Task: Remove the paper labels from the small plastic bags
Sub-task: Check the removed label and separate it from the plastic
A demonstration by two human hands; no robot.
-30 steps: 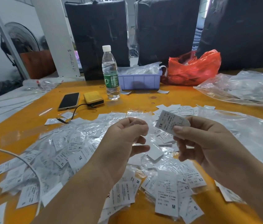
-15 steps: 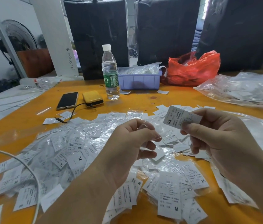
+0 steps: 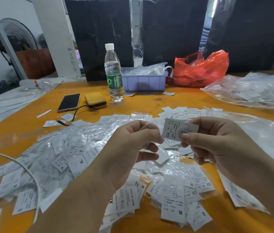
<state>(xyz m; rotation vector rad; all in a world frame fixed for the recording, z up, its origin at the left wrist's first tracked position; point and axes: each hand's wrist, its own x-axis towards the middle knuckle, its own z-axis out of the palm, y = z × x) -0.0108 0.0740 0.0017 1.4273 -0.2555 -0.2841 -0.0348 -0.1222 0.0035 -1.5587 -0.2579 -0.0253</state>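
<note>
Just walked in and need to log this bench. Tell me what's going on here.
A person is pulling paper labels out of small plastic bags at an orange table. The right hand pinches a freed label marked XS; the left hand pinches the clear emptied bag. A heap of bagged labels lies beneath the hands, with a water bottle and phone behind.

A garment-packing workshop: orange worktop (image 3: 149, 101) heaped with white paper size labels (image 3: 75, 155), black plastic-wrapped bales (image 3: 99, 34) behind.

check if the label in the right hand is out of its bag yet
Out. The right hand pinches the bare label; the left hand holds the clear bag apart.
</note>
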